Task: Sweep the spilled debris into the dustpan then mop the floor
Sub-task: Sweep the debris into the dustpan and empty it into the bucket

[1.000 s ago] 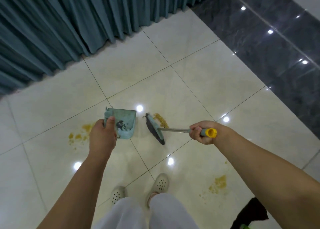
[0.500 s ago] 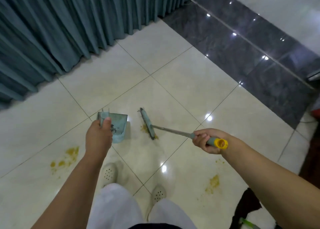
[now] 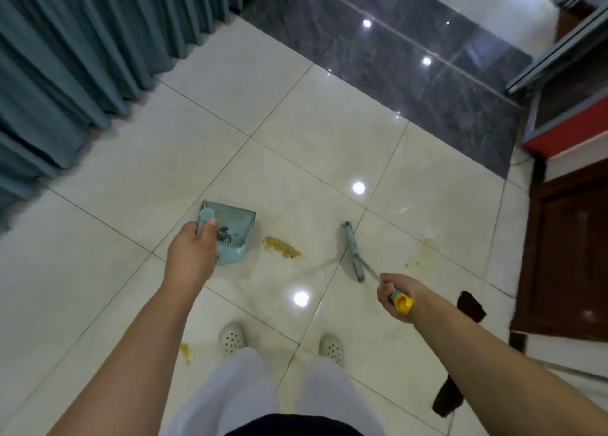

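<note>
Presumably light, stiff plastic: dustpan (image 3: 235, 238) gripped at handle by left hand (image 3: 192, 254), lip on floor (image 3: 131, 172). Loose, grainy debris pile (image 3: 281, 247) just beside lip. Broom (image 3: 354, 254), light, clasped near yellow handle end by right hand (image 3: 396, 295), well apart from pile.

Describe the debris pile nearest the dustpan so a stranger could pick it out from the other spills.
Start at the dustpan that the left hand holds on the pale tiled floor. Just off its open lip, between it and the broom, lies the pile. It is a dense yellow-brown granular streak, larger than the thin specks right of the broom and the small patch by the left shoe.
</note>
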The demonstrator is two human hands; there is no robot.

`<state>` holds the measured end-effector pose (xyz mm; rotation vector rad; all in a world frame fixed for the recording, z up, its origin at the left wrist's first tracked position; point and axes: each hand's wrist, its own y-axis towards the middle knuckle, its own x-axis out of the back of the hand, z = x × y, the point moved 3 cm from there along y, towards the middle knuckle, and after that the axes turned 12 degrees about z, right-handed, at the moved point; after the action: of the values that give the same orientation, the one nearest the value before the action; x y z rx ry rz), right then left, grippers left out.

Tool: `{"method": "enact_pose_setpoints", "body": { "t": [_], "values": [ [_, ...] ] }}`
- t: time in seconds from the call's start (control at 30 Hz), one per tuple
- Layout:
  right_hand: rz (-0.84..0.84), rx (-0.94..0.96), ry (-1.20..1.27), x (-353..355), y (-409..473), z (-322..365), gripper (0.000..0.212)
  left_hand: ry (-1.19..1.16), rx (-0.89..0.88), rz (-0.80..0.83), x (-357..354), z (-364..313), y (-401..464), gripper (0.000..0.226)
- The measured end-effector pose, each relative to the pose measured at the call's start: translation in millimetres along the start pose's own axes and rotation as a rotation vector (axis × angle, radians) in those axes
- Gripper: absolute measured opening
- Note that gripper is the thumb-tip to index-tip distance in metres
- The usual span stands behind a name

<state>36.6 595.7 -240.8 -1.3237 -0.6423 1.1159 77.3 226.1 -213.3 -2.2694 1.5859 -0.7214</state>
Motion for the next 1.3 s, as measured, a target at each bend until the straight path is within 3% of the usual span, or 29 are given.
{"method": "enact_pose_setpoints", "body": {
  "t": [0.13,0.3,0.4,0.77,1.13,1.3],
  "values": [
    [-0.071,0.009,0.146,-23,20,-40,0.02,0.028,0.014,0.076,16,4,11,0.031],
    [0.009,-0.026,0.295,-90,41,-99,0.006,0.054,0.047,0.094,38,16,18,0.031],
    [0.032,-0.058,0.344,-129,49,-121,0.015,0.05,0.084,0.092,51,21,24,0.032],
    [0.167,-0.128,0.309,-219,61,-139,0.004,0.047,0.145,0.101,78,29,34,0.034],
    [0.175,-0.084,0.307,-208,33,-110,0.007,0.039,0.147,0.15,76,13,43,0.033],
    [0.141,-0.07,0.124,-182,29,-86,0.009,0.064,0.156,0.181,65,6,42,0.032]
  ]
}}
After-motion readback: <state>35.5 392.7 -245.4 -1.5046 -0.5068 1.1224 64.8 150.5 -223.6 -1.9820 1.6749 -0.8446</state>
